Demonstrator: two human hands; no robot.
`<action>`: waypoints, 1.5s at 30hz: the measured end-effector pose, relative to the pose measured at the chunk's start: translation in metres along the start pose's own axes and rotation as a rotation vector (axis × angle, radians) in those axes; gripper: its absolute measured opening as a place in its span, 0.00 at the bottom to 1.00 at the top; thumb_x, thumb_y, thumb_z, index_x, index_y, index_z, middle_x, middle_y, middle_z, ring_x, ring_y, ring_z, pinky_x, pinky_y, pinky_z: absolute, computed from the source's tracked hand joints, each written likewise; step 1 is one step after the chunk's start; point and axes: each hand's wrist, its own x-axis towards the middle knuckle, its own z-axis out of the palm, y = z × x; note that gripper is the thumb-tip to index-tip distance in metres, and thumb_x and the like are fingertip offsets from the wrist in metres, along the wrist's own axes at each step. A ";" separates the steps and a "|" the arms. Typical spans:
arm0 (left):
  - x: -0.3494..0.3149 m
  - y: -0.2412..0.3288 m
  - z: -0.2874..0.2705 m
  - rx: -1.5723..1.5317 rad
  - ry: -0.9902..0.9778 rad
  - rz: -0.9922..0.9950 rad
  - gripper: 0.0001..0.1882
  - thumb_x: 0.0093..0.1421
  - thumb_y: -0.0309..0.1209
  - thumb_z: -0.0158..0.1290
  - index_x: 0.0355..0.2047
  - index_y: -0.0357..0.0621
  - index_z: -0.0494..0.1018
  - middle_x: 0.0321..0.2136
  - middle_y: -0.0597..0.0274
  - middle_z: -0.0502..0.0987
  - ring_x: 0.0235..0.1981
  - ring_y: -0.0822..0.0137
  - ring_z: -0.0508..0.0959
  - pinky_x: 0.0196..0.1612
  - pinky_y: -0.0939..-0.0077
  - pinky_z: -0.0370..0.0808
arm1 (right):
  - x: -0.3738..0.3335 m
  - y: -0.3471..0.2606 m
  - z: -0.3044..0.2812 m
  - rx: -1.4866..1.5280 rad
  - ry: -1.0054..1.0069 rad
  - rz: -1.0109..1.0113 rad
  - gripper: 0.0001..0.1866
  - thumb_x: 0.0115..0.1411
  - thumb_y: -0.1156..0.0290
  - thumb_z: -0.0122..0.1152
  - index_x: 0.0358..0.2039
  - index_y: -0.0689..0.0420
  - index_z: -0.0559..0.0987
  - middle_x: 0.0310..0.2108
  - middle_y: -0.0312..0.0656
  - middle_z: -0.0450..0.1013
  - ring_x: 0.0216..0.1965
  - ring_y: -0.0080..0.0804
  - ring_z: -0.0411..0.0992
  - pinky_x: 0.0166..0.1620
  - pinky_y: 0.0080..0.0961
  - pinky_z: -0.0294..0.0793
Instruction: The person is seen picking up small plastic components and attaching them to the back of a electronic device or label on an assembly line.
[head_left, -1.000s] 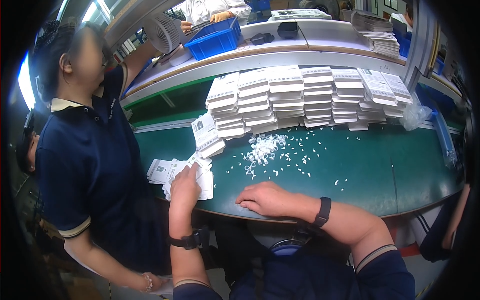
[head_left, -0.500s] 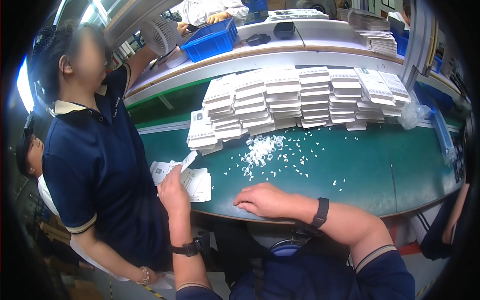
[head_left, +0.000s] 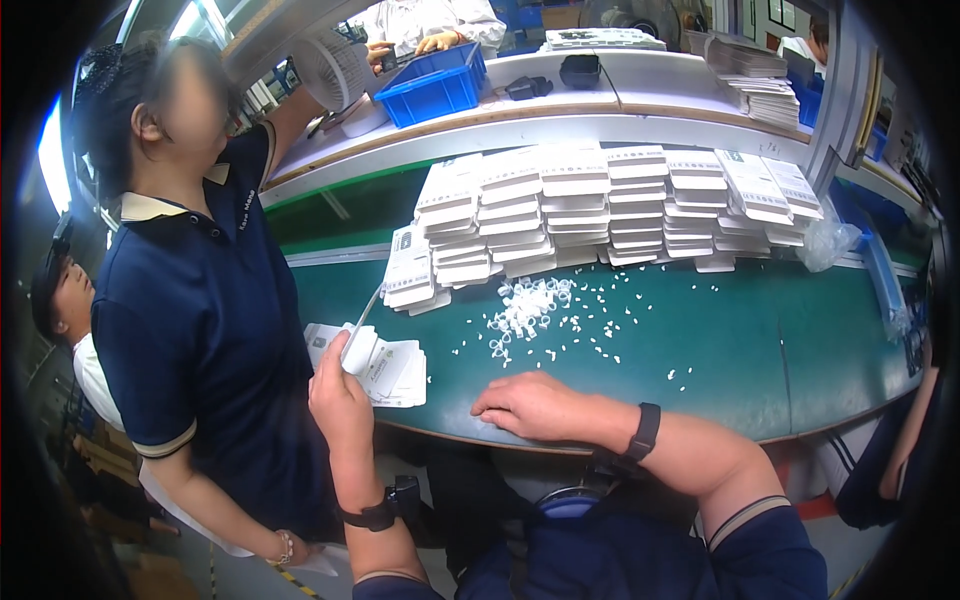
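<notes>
The thin white card (head_left: 362, 318) is pinched in the left hand (head_left: 340, 385), lifted up & tilted, just above a small fanned pile of white printed cards (head_left: 385, 368) which lies on the green table (head_left: 760, 350) near its front-left edge. The left hand fingers are closed on the card's lower end; a black wristband sits on that forearm. The right hand (head_left: 535, 405) rests flat on the table edge, palm down, fingers loosely spread, holding nothing; it wears a black watch (head_left: 643, 432).

Just beyond the right hand, approx. in the table's middle, is a heap of small white plastic pieces (head_left: 528, 305), w/ many single ones scattered to the right. Behind it stand rows of stacked white cards (head_left: 600, 205) along the table's back edge. On the raised shelf behind is a blue plastic bin (head_left: 435, 85). On the left, touching the table side, stands a person in a dark blue polo shirt (head_left: 195, 320).
</notes>
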 end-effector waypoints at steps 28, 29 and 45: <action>-0.022 0.057 -0.022 -1.394 -0.234 -0.490 0.23 0.61 0.15 0.43 0.58 0.27 0.60 0.49 0.49 0.75 0.51 0.66 0.75 0.56 0.74 0.67 | 0.002 -0.003 -0.006 0.085 0.118 -0.023 0.08 0.61 0.69 0.57 0.37 0.58 0.80 0.33 0.45 0.78 0.34 0.45 0.77 0.38 0.34 0.76; -0.024 0.059 -0.022 -1.469 -0.246 -0.508 0.23 0.61 0.15 0.43 0.58 0.27 0.60 0.50 0.49 0.74 0.51 0.65 0.75 0.57 0.74 0.67 | 0.002 -0.003 -0.008 0.090 0.126 -0.031 0.08 0.61 0.69 0.57 0.37 0.58 0.80 0.33 0.45 0.78 0.34 0.45 0.77 0.38 0.34 0.76; -0.044 0.063 -0.010 -1.551 -0.411 -0.621 0.24 0.60 0.15 0.44 0.58 0.28 0.61 0.48 0.48 0.75 0.50 0.64 0.76 0.56 0.72 0.68 | 0.003 -0.001 -0.010 0.053 0.138 0.059 0.10 0.57 0.69 0.54 0.35 0.58 0.80 0.32 0.52 0.76 0.34 0.53 0.75 0.38 0.43 0.75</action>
